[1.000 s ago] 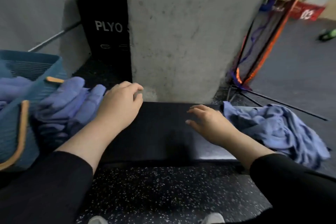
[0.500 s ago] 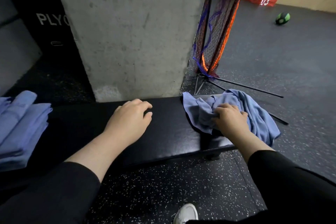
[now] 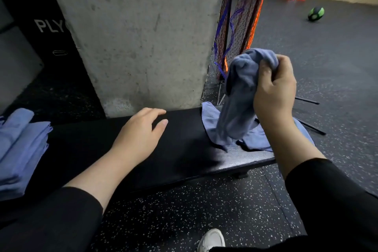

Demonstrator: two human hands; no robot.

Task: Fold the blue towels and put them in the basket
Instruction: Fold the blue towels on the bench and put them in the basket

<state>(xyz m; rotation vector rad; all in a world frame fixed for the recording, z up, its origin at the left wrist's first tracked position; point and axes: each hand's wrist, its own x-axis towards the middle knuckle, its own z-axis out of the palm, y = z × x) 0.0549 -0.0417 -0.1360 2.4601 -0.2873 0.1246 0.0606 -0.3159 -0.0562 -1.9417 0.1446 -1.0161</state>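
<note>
The folded stack [image 3: 20, 149] is cut off at left. Right hand [image 3: 274, 96] now lifts a gripped towel [image 3: 239, 96] off the bench [image 3: 184, 149]; left hand [image 3: 139, 135] stays spread.

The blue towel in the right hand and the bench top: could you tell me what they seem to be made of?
Blue towel: soft napped cloth, probably microfibre or terry; it droops in limp, matte folds. Bench top: likely black vinyl or leatherette padding; fine grain with a dull sheen.
</note>
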